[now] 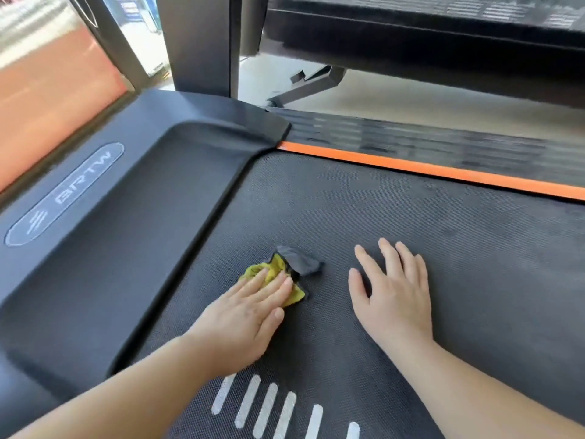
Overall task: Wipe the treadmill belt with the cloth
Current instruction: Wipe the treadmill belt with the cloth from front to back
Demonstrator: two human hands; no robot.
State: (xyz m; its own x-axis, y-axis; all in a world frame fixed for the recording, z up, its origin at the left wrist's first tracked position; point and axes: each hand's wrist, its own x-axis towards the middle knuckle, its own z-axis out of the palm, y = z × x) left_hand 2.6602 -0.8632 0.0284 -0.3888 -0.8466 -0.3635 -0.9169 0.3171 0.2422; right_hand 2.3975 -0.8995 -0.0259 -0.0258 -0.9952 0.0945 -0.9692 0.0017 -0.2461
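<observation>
The black textured treadmill belt point(411, 223) fills the middle and right of the head view. On it lies a crumpled yellow and grey cloth point(292, 264), near the belt's front end. My left hand point(250, 315) presses flat on the yellow part of the cloth with straight fingers. My right hand point(392, 293) rests flat on the bare belt to the right of the cloth, fingers spread, holding nothing.
The dark motor cover point(126, 217) with a logo badge borders the belt on the left. An orange strip point(427, 169) and a ribbed side rail point(411, 144) run along the far side. White stripes point(269, 403) mark the belt near me. A black upright post point(199, 42) stands behind.
</observation>
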